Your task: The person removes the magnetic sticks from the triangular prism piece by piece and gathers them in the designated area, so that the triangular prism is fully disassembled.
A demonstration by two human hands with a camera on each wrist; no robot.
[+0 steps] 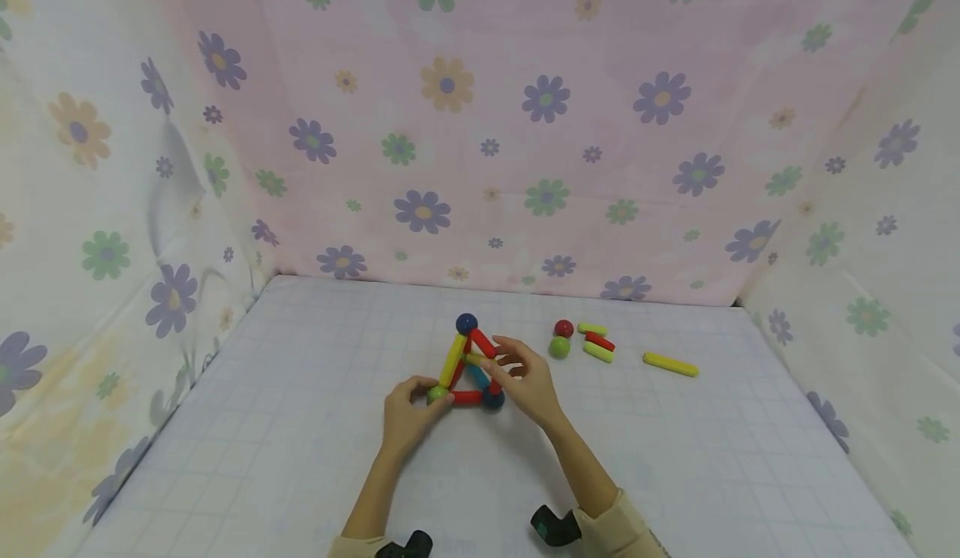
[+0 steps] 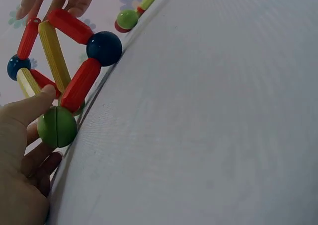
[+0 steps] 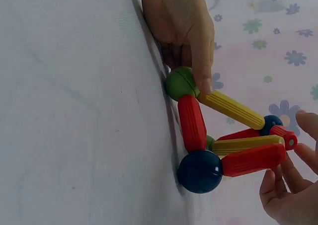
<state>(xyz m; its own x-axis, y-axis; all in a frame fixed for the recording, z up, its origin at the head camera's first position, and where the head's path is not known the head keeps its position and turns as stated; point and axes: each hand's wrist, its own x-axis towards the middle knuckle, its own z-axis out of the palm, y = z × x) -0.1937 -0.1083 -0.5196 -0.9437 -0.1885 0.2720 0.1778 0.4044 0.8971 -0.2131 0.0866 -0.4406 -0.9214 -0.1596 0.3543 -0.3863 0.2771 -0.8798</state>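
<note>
A frame of magnetic rods and balls (image 1: 467, 397) stands on the table, dark blue ball (image 1: 467, 324) uppermost. My left hand (image 1: 406, 418) grips the green ball (image 2: 57, 126) at its lower left corner; the thumb lies over the ball's upper side. From that corner a red rod (image 3: 192, 121) runs to another dark blue ball (image 3: 199, 171), and a yellow rod (image 3: 233, 110) rises to the top ball. My right hand (image 1: 531, 384) holds a second yellow rod (image 3: 243, 144) near its free end, its fingers also touching a red rod (image 3: 253, 160) beside it.
Right of the frame lie a red ball (image 1: 564, 329), a green ball (image 1: 559, 347) and several short rods (image 1: 599, 342). Farther right is a longer yellow rod (image 1: 671, 364). Flowered cloth (image 1: 480, 166) walls the table (image 1: 300, 358) at the back and both sides.
</note>
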